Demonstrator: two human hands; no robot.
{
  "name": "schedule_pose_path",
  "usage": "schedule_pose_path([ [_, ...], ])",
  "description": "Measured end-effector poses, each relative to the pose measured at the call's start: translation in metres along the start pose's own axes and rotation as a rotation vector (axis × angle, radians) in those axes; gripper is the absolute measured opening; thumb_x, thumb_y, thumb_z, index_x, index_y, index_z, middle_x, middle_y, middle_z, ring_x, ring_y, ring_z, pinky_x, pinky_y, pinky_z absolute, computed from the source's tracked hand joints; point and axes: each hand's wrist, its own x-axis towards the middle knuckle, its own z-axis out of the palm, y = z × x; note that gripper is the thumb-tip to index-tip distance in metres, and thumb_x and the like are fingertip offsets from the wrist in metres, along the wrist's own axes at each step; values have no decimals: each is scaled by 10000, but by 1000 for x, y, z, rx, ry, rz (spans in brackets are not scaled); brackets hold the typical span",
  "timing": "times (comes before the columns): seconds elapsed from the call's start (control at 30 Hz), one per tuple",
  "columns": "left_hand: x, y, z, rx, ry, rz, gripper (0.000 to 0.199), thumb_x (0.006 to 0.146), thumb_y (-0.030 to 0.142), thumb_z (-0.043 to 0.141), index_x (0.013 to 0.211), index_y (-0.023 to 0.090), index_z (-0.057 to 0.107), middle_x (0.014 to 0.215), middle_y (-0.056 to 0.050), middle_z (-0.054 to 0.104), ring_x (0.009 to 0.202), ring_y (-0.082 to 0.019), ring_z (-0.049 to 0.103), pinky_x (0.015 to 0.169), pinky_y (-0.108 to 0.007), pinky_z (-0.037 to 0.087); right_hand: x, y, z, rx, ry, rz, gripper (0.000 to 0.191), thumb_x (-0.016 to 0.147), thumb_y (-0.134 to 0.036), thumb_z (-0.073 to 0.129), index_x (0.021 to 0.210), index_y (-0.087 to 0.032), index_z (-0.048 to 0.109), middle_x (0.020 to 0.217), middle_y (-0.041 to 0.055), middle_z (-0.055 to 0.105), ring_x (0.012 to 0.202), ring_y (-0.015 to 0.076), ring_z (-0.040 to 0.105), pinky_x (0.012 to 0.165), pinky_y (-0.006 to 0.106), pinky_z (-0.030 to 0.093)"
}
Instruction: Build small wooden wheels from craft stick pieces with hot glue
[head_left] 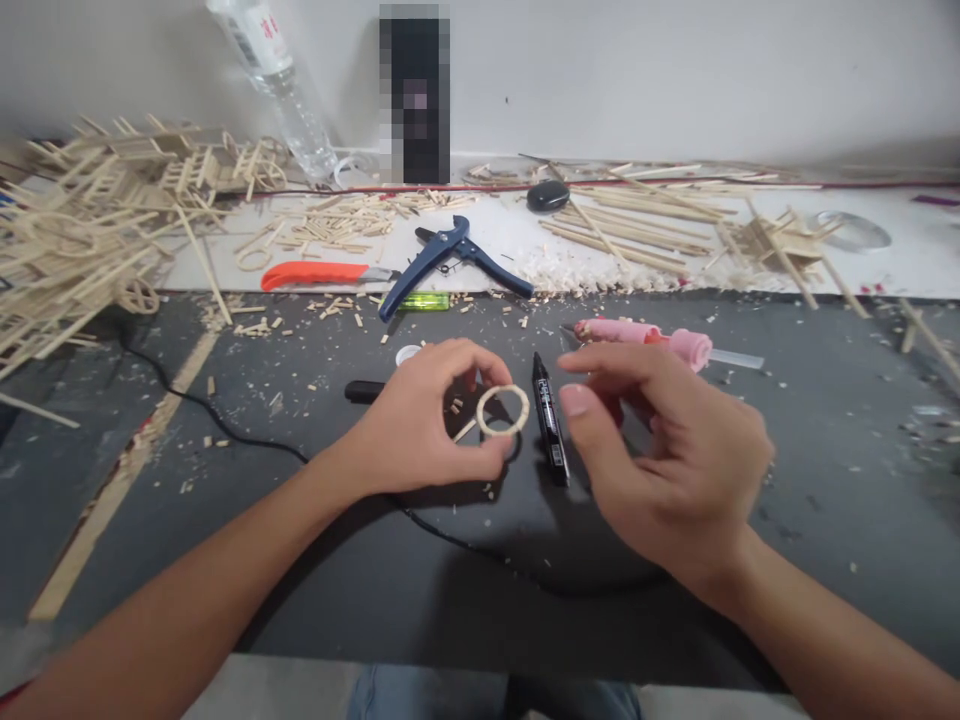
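A small pale wooden ring [481, 424] is held upright between the thumb and fingers of my left hand [427, 420]. My right hand [667, 450] is just right of it, fingers apart and bent, holding nothing. Between the two hands a black marker [551, 425] lies on the dark table [480, 610]. A pink glue gun [686, 347] lies behind my right hand, partly hidden by it. A black object [364, 392] pokes out from behind my left hand.
Blue cutters [431, 265], an orange-handled knife [319, 273] and a black oval object [548, 195] lie farther back. Wooden stick structures [75, 240] crowd the left. A plastic bottle [289, 110] leans at the wall. A black cable [450, 537] crosses the table.
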Motion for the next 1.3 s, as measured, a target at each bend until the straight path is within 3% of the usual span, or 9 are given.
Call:
schedule_pose_path([
  [0.1,1,-4,-8,-264,144,-55,284,743,232,728,1010,202,638,939,-27,637,849,-191,565,774,-328,418,-2,5,0,35,-8,73,87,968,-215,569,927,-227,645,686,-11,653,599,136,576,609,321,409],
  [0.23,5,-5,-22,-721,355,-112,220,815,347,651,991,214,644,906,-33,585,759,-160,557,651,-288,445,-4,14,14,8,-425,-144,138,992,-238,544,991,-187,672,861,34,674,797,182,580,743,344,434],
  [0.33,7,1,-28,-943,371,-164,252,761,393,726,914,196,687,910,-45,594,712,-142,569,586,-259,470,-5,12,29,-54,-575,-268,190,1012,-257,519,1079,-198,687,975,45,680,903,220,556,783,375,402],
  [0.47,9,10,-27,-1170,361,-231,344,606,342,874,851,166,709,860,-20,604,695,-108,602,615,-208,532,-4,6,39,-151,-644,-322,179,1009,-202,513,959,-187,684,956,53,651,863,224,513,749,380,354],
  [0.57,11,11,-24,-1227,388,-297,357,552,255,867,852,164,698,865,-9,615,717,-102,627,641,-185,548,-1,4,38,-198,-671,-360,159,987,-151,528,889,-184,649,933,51,625,837,223,490,728,368,335],
  [0.83,16,0,-16,-1235,494,-393,328,601,70,798,904,160,708,854,22,639,712,-48,612,682,-132,544,-1,2,31,-325,-666,-430,228,927,-13,449,877,-119,645,851,135,612,778,287,464,699,399,289],
  [1.03,15,-9,-18,-1126,542,-416,336,686,60,814,991,164,720,877,23,656,767,-60,631,697,-145,543,6,10,20,-195,-612,-386,228,1001,-86,442,894,-153,632,799,73,647,738,237,517,692,377,359],
  [1.17,12,-10,-17,-1027,523,-402,311,700,78,833,978,178,736,898,4,696,831,-98,659,716,-171,548,14,13,5,-35,-417,-268,147,1018,-123,485,981,-209,599,875,11,699,770,169,588,717,310,440],
  [1.3,9,-6,-11,-935,442,-365,368,662,141,904,1001,190,770,957,-27,745,856,-133,684,738,-199,568,14,13,-1,53,-211,-102,102,979,-154,597,1009,-249,623,856,-23,703,764,152,622,798,311,472],
])
